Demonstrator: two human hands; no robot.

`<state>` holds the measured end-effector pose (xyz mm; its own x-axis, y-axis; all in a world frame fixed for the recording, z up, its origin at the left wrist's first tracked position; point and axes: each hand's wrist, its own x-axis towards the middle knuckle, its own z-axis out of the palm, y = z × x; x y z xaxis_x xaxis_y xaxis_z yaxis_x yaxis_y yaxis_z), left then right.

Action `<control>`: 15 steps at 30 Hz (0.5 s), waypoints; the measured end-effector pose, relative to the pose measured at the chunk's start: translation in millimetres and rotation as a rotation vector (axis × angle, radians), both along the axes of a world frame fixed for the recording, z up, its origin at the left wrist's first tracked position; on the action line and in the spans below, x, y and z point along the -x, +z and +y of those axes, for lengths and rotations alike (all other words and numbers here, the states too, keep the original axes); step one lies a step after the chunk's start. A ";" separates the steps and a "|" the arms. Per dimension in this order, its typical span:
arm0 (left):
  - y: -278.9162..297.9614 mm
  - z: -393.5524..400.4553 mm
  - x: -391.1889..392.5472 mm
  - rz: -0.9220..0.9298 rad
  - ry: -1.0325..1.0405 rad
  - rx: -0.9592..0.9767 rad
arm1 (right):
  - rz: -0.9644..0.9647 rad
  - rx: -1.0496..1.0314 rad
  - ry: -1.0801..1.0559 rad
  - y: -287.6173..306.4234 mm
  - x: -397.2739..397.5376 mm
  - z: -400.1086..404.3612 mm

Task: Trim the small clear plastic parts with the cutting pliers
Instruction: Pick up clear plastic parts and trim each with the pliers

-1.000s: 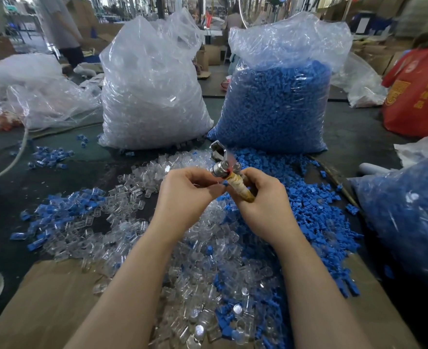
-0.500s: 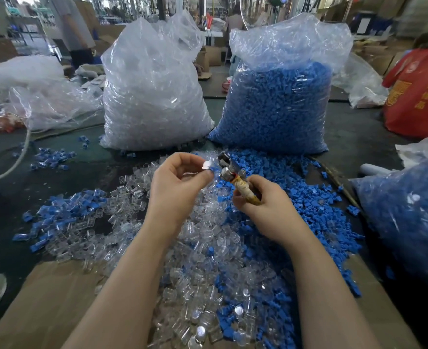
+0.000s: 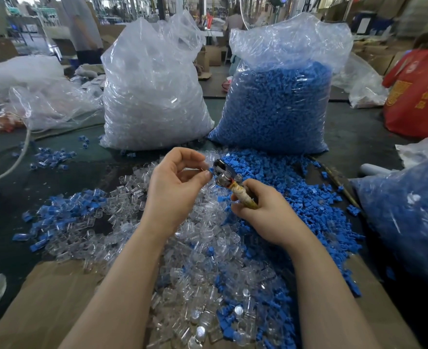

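Cutting pliers (image 3: 229, 182) point up-left from right hand (image 3: 265, 210)

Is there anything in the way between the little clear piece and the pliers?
Nothing visible. The left hand pinches the small clear piece at its fingertips, and the pliers, gripped by the right hand, point their head right at it. Only a narrow open gap lies between them, above the heap of loose parts.

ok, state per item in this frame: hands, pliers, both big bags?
left hand: pinching a small clear part
right hand: gripping pliers' handle
cutting pliers: head beside the part; whether open, unclear
clear-parts bag: upright, top open
blue-parts bag: upright, top open
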<state>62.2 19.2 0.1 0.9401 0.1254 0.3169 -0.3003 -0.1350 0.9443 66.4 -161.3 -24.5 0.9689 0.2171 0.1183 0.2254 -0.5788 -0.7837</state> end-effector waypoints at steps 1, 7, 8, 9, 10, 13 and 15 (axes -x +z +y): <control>0.3 -0.1 0.2 0.000 -0.003 -0.002 | 0.000 0.003 0.000 0.0 0.1 -0.1; 0.5 -0.9 -0.7 -0.003 0.000 -0.017 | -0.004 0.022 -0.005 0.1 -1.0 -0.6; 0.4 -1.0 -0.9 -0.003 0.001 -0.018 | -0.010 0.026 -0.007 0.0 -1.0 -0.3; 0.5 -0.9 -1.1 -0.003 0.003 -0.021 | -0.017 0.033 -0.010 0.0 -0.9 -0.3; 0.4 -0.7 -1.2 -0.002 0.005 -0.026 | -0.023 0.042 -0.013 -0.1 -0.5 -0.1; 0.3 -0.4 -1.0 -0.001 0.010 -0.035 | -0.034 0.061 -0.022 0.0 0.4 0.7; -0.2 0.1 -1.2 0.000 0.014 -0.034 | -0.034 0.074 -0.033 -0.3 0.8 1.7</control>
